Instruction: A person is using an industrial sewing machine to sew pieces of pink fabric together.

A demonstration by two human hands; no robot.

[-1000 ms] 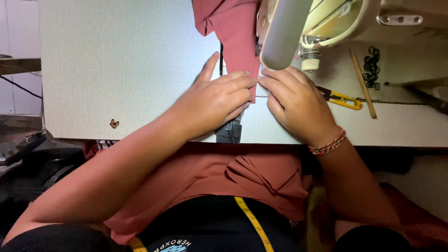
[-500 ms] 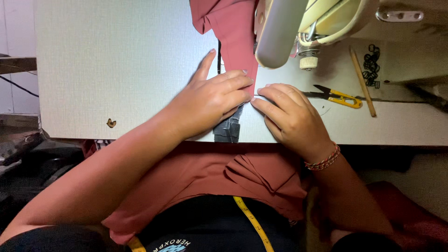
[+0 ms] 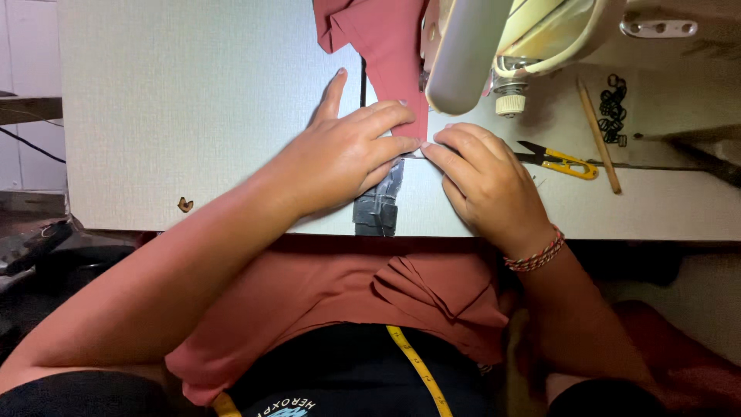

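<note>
- Your left hand [image 3: 343,158] lies flat on the rust-red fabric [image 3: 394,58], fingers spread and pressing down, nothing clenched; the forefinger points up the counter [image 3: 193,116] away from the rest.
- Your right hand [image 3: 482,181] has its fingers curled, tips pinching the fabric edge right where they meet your left fingertips.
- The fabric strip runs from between your two sets of fingertips straight up and under the head of the sewing machine [image 3: 471,54], which sits just beyond your right fingers.
- More of the same fabric hangs off the counter edge below your wrists and bunches in folds [image 3: 432,289] on your lap.
- Grey tape patch [image 3: 380,205] on the counter, partly under your left fingers, reaching the near edge.
- Yellow-handled thread snips [image 3: 562,158] lie just right of your right fingers; a wooden stick [image 3: 598,135] lies beyond them.
- Yellow tape measure [image 3: 417,367] lies across your lap, well below both hands.
- Beaded bracelet [image 3: 534,255] on your right wrist.
</note>
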